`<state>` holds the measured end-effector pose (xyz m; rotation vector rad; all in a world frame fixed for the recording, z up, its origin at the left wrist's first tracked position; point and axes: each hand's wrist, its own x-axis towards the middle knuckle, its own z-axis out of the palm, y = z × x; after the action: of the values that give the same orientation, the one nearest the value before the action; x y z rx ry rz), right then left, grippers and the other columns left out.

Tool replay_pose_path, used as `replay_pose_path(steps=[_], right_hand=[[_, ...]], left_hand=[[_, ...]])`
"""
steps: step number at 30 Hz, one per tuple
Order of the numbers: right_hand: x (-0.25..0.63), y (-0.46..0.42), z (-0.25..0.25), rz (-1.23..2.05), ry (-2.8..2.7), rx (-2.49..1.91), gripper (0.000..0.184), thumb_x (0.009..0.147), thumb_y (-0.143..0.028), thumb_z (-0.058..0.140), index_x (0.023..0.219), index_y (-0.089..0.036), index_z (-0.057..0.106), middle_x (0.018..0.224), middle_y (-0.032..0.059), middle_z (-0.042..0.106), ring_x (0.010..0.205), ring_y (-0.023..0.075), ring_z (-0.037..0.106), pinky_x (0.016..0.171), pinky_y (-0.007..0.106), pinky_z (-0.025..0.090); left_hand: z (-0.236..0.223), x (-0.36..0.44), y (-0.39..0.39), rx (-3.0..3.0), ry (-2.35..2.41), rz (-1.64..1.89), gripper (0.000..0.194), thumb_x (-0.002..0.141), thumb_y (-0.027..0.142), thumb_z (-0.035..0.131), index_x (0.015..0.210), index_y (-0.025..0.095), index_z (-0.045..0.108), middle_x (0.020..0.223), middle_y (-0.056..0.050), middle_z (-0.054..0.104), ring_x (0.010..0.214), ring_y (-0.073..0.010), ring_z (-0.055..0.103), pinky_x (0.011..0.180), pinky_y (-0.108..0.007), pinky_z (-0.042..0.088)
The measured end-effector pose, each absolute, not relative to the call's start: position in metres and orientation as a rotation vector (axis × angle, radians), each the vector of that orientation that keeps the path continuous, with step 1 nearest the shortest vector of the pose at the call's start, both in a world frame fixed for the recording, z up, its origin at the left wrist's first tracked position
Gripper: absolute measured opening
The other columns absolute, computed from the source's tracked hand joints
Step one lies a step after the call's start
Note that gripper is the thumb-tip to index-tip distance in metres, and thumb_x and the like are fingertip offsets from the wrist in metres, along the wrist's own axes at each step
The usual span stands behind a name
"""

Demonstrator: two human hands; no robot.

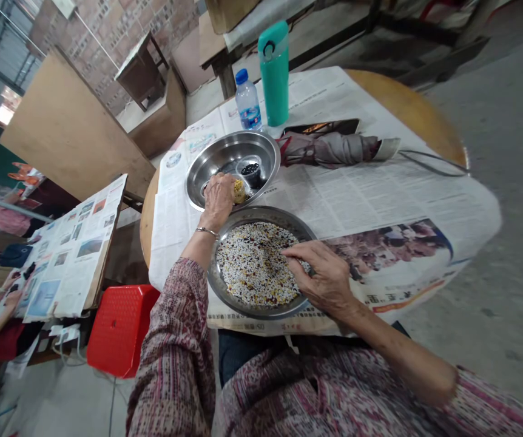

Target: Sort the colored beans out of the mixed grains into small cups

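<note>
A steel pan (306, 231) full of mixed white, dark and yellow grains (252, 267) sits on the newspaper-covered round table in front of me. My right hand (323, 273) rests in the grains at the pan's right side, fingers bent and pinched together on the grains. My left hand (218, 197) reaches over the rim of a second steel basin (225, 152) behind the pan, fingers closed above a small cup of yellow grains (239, 190). A small cup of dark beans (251, 172) stands in the same basin.
A teal flask (274, 73), a water bottle (248, 103), a folded umbrella (334, 149) and a phone (323, 127) lie at the back of the table. A red stool (118, 328) and another newspaper-covered table (73, 249) are to my left, where another person's hands (9, 290) show.
</note>
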<state>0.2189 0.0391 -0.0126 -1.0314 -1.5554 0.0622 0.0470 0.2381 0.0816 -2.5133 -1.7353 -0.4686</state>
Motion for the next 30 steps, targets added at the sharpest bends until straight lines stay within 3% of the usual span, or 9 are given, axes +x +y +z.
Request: replay_pose_path(steps=[7,11,16,18,23,27,30], right_hand=[[0.218,0.039,-0.015,0.126,-1.519,-1.045,0.022,0.088,-0.009,0.061,0.097,-0.026,0.071,0.086,0.0024,0.075,0.081,0.0198,0.071,0.078,0.035,0.058],[0.218,0.039,-0.016,0.170,-1.518,-1.073,0.022,0.087,-0.009,0.061,0.095,-0.027,0.072,0.086,0.0023,0.076,0.083,0.0208,0.072,0.078,0.037,0.058],[0.218,0.038,-0.016,0.190,-1.511,-1.080,0.020,0.087,-0.011,0.061,0.094,-0.027,0.072,0.085,0.0020,0.076,0.082,0.0207,0.072,0.079,0.037,0.059],[0.218,0.038,-0.016,0.203,-1.504,-1.080,0.020,0.087,-0.012,0.062,0.093,-0.027,0.073,0.085,0.0021,0.076,0.082,0.0212,0.072,0.080,0.038,0.059],[0.219,0.040,-0.018,0.161,-1.511,-1.051,0.018,0.088,-0.012,0.062,0.092,-0.027,0.072,0.084,0.0022,0.076,0.080,0.0205,0.072,0.078,0.037,0.058],[0.219,0.041,-0.018,0.146,-1.520,-1.080,0.018,0.088,-0.013,0.060,0.091,-0.026,0.072,0.085,0.0024,0.076,0.080,0.0208,0.072,0.077,0.037,0.058],[0.218,0.041,-0.018,0.141,-1.519,-1.081,0.018,0.088,-0.012,0.060,0.091,-0.026,0.071,0.083,0.0025,0.076,0.080,0.0208,0.071,0.076,0.037,0.058]], left_hand=[[0.091,0.041,0.177,-2.592,-1.554,-0.715,0.012,0.101,0.013,0.053,0.094,0.019,0.061,0.096,-0.007,0.067,0.094,-0.0188,0.063,0.091,-0.036,0.054],[0.085,0.022,0.112,-2.843,-1.508,-0.504,0.011,0.098,0.012,0.056,0.091,0.019,0.060,0.090,-0.003,0.064,0.088,-0.0172,0.062,0.085,-0.035,0.056],[0.064,-0.002,0.057,-2.949,-1.593,-0.209,0.007,0.091,0.013,0.068,0.088,0.020,0.067,0.122,-0.009,0.061,0.117,-0.0250,0.059,0.105,-0.044,0.053],[0.055,-0.002,0.053,-2.933,-1.670,-0.173,0.008,0.090,0.012,0.068,0.089,0.020,0.068,0.122,-0.009,0.060,0.116,-0.0249,0.058,0.104,-0.042,0.053],[0.041,0.022,0.069,-2.893,-1.773,-0.237,0.024,0.096,0.003,0.048,0.099,0.021,0.064,0.101,-0.005,0.062,0.098,-0.0195,0.061,0.093,-0.035,0.055],[0.038,0.050,0.077,-2.919,-1.637,-0.235,0.029,0.098,0.003,0.043,0.108,0.021,0.063,0.111,-0.008,0.063,0.105,-0.0215,0.060,0.094,-0.036,0.055],[0.036,0.062,0.071,-3.008,-1.478,-0.212,0.020,0.101,0.010,0.047,0.109,0.018,0.063,0.110,-0.009,0.065,0.109,-0.0226,0.060,0.103,-0.038,0.054]])
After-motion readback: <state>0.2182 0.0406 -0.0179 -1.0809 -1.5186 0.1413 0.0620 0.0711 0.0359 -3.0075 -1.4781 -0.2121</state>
